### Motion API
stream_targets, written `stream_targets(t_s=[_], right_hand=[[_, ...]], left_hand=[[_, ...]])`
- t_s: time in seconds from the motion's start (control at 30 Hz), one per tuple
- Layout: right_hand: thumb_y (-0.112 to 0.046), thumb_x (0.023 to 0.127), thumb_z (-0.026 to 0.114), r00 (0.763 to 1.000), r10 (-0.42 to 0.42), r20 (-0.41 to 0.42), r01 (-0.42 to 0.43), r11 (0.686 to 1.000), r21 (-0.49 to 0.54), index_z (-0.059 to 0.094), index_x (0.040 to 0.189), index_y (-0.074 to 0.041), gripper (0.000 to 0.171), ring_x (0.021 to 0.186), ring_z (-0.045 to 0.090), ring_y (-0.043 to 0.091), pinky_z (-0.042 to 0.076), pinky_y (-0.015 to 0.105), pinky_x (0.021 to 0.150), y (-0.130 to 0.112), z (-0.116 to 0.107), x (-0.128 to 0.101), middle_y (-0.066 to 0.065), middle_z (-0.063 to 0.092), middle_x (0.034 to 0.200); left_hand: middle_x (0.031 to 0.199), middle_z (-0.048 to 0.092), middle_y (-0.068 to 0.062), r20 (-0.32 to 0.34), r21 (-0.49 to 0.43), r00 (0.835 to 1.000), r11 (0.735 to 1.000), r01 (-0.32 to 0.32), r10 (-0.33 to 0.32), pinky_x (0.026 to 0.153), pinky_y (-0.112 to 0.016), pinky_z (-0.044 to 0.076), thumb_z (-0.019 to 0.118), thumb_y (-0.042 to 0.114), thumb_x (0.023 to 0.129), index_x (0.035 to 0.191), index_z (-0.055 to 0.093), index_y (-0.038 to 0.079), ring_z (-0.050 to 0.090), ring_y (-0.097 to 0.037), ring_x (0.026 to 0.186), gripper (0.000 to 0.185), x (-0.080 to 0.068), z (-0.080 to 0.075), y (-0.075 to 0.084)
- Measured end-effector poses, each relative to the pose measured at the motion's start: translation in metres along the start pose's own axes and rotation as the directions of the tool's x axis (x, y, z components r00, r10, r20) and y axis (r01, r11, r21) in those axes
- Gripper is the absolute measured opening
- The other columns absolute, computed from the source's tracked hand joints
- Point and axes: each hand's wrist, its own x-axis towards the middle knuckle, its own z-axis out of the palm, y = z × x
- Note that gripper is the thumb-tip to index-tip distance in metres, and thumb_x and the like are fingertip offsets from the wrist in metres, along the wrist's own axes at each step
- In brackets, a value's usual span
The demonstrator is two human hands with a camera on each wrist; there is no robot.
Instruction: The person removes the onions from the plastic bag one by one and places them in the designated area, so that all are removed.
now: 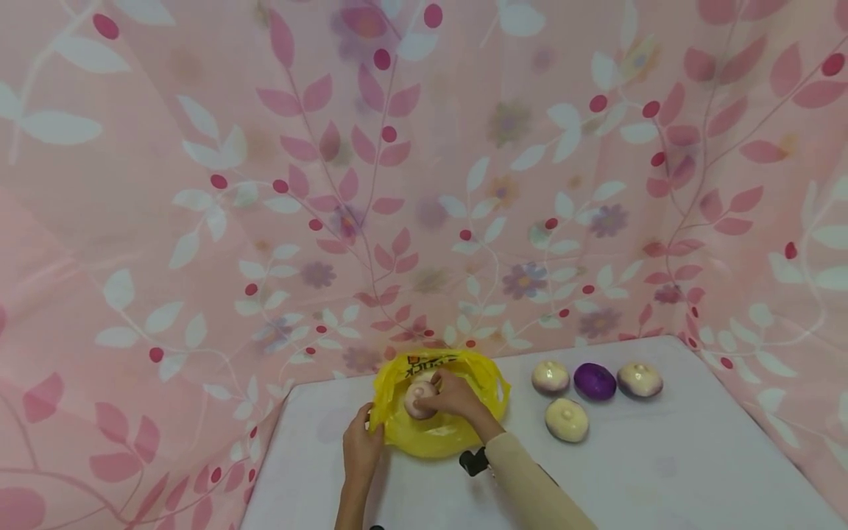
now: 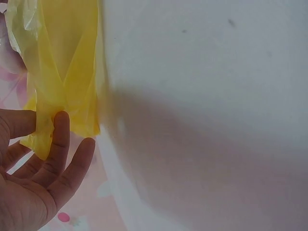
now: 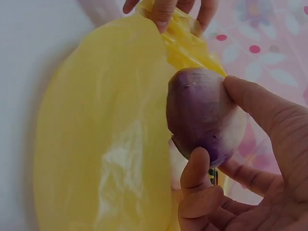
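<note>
A yellow plastic bag [image 1: 440, 412] is lying open on the white table [image 1: 662, 471], and a purple-and-white turnip [image 1: 419, 400] is sitting in its mouth, gripped by the right hand [image 1: 457, 397], whose fingers [image 3: 199, 178] are curling around it. The left hand [image 1: 361, 445] is pinching the bag's edge at nine o'clock between thumb and fingers [image 2: 60, 139]. At three o'clock from the bag, four more turnips [image 1: 595, 394] are lying on the table, one of them dark purple [image 1: 594, 380].

Soft even light, mild wide-angle edge warp, broad shadow and blur in wrist views.
</note>
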Motion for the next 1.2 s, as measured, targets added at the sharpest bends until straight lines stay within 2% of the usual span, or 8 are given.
stream_targets(t_s=[0.13,0.4,0.5,0.73,0.87,1.0,1.2], right_hand=[[-0.038,0.078,0.082,1.0,-0.007,-0.005,0.007,1.0,-0.007,0.055,0.108,-0.008,0.051,0.079,0.052,0.02,0.049,0.032,0.071,-0.003,-0.007,-0.004,0.006,0.06,0.093],[-0.037,0.077,0.083,0.996,-0.081,-0.034,0.08,0.996,-0.025,0.058,0.115,-0.006,0.055,0.076,0.053,0.02,0.048,0.031,0.066,-0.004,-0.017,-0.011,0.006,0.061,0.092],[-0.04,0.078,0.082,0.996,-0.082,-0.03,0.082,0.997,-0.016,0.057,0.118,-0.007,0.057,0.078,0.054,0.02,0.049,0.031,0.067,-0.004,-0.021,-0.013,0.006,0.061,0.095],[-0.045,0.078,0.08,0.999,-0.05,-0.022,0.05,0.999,0.007,0.057,0.12,-0.01,0.059,0.078,0.055,0.021,0.049,0.031,0.067,-0.001,-0.035,-0.016,0.005,0.062,0.093],[-0.045,0.077,0.081,0.999,-0.033,-0.04,0.033,0.999,-0.009,0.057,0.122,-0.011,0.061,0.075,0.055,0.019,0.048,0.03,0.065,0.002,-0.045,-0.019,0.005,0.062,0.089],[-0.044,0.076,0.082,0.997,-0.04,-0.068,0.04,0.999,-0.005,0.059,0.119,-0.012,0.058,0.071,0.055,0.019,0.047,0.03,0.061,0.004,-0.054,-0.022,0.006,0.062,0.083],[-0.042,0.076,0.083,0.994,-0.056,-0.09,0.057,0.998,0.01,0.06,0.115,-0.013,0.054,0.072,0.055,0.019,0.045,0.031,0.062,0.008,-0.065,-0.027,0.007,0.062,0.083]], left_hand=[[0.11,0.069,-0.019,0.005,0.009,1.0,1.0,0.017,-0.018,0.087,-0.052,0.052,0.073,-0.002,0.083,0.123,0.063,0.001,0.065,-0.036,0.098,0.041,0.001,0.002,-0.001],[0.106,0.069,-0.018,-0.015,0.009,1.0,1.0,-0.013,0.013,0.084,-0.052,0.053,0.074,-0.003,0.081,0.121,0.064,0.001,0.066,-0.037,0.095,0.041,0.002,0.001,-0.002],[0.105,0.069,-0.019,-0.016,0.007,0.999,0.999,-0.036,0.036,0.082,-0.052,0.053,0.073,-0.004,0.081,0.12,0.064,0.0,0.065,-0.037,0.094,0.041,0.001,0.0,-0.001],[0.108,0.069,-0.019,-0.004,0.013,1.0,1.0,-0.02,0.02,0.085,-0.051,0.052,0.073,-0.003,0.083,0.123,0.063,0.001,0.065,-0.037,0.096,0.042,0.002,0.001,-0.003],[0.107,0.069,-0.019,-0.015,0.007,0.999,0.999,-0.039,0.039,0.084,-0.052,0.052,0.073,-0.004,0.081,0.122,0.064,0.001,0.065,-0.037,0.095,0.042,0.002,0.001,-0.002],[0.106,0.069,-0.019,-0.017,0.005,0.999,0.999,-0.045,0.045,0.083,-0.052,0.052,0.074,-0.004,0.081,0.121,0.064,0.0,0.065,-0.037,0.095,0.042,0.003,0.001,-0.001],[0.106,0.069,-0.019,-0.013,-0.003,0.999,0.999,-0.035,0.035,0.084,-0.052,0.052,0.073,-0.002,0.082,0.122,0.064,0.001,0.065,-0.038,0.095,0.041,0.004,0.001,-0.001]])
